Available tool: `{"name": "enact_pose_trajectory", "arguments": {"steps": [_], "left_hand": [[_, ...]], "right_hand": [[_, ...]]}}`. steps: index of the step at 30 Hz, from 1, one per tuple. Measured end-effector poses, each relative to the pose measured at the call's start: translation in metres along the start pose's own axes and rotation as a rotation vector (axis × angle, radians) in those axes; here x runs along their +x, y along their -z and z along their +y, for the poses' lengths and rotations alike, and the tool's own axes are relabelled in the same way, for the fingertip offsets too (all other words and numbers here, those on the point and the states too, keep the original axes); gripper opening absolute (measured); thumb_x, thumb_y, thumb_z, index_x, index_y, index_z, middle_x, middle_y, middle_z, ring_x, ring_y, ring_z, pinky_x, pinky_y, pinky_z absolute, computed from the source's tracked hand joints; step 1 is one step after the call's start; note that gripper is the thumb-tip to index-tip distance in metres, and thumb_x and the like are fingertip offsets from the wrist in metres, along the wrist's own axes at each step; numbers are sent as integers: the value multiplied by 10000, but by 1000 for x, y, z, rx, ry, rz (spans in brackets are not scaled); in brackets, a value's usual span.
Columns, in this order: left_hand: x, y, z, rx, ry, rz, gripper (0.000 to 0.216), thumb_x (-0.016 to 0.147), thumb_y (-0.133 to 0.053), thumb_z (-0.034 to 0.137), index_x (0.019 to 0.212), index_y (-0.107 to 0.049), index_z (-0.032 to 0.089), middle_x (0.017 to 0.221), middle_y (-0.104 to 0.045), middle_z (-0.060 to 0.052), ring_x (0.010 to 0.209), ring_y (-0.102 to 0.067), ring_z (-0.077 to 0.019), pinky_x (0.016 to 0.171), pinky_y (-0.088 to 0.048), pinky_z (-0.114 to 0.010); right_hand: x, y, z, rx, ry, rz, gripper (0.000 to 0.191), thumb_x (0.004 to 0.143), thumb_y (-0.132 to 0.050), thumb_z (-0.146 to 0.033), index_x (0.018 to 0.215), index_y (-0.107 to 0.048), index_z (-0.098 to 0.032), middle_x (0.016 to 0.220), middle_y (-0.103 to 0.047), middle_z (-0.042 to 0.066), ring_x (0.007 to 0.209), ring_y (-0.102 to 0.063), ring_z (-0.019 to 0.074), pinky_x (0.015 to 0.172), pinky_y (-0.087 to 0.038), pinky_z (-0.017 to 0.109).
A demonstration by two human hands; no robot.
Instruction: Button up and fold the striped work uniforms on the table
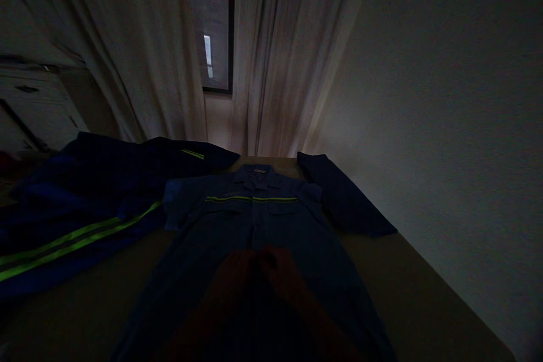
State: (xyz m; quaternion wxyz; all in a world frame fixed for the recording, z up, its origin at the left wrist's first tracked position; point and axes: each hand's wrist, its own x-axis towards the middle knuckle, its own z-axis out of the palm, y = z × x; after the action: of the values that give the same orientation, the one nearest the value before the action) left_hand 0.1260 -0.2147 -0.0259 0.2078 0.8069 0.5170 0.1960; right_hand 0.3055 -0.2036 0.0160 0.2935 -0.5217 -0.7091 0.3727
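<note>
A dark blue short-sleeved work shirt (282, 232) lies spread face up, its collar at the far end and a yellow-green double stripe across the chest. My left hand (235, 268) and my right hand (278, 268) meet at the middle of its front, along the button placket below the chest pockets. Fingers on both hands are bent and drawn together there, pinching the shirt front. The light is very dim, and I cannot make out a button between the fingertips.
To the left lies a heap of blue workwear (97, 192) with yellow-green stripes. A folded dark blue garment (345, 198) rests at the right, beside the pale wall (445, 124). Curtains (288, 56) hang behind the brownish table (424, 294), around a narrow window (212, 22).
</note>
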Motion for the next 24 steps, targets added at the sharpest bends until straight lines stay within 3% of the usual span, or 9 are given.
{"name": "enact_pose_trajectory", "arguments": {"steps": [5,15,24], "left_hand": [[-1,4,6,-7,22,37,270,980,-412,113,1121,-618,218,1111,-694,-64,1021,-656,-201,903,-504,-317],[-4,6,7,-82,60,74,217,977,-427,157,1043,-622,225,1065,-694,-57,1001,-646,-201,908,-493,-335],[-1,14,3,-219,127,49,127,919,-531,196,988,-631,235,986,-698,-23,938,-651,-182,851,-472,-303]], "right_hand": [[0,-2,4,-35,14,32,154,855,-626,-190,939,-754,-200,863,-754,27,777,-680,175,684,-462,263],[-7,-14,7,-318,88,122,131,950,-586,-309,936,-665,-204,891,-712,48,791,-649,179,715,-443,285],[-3,-8,2,-195,20,67,96,922,-636,-293,953,-672,-210,888,-718,31,781,-646,164,696,-442,268]]}}
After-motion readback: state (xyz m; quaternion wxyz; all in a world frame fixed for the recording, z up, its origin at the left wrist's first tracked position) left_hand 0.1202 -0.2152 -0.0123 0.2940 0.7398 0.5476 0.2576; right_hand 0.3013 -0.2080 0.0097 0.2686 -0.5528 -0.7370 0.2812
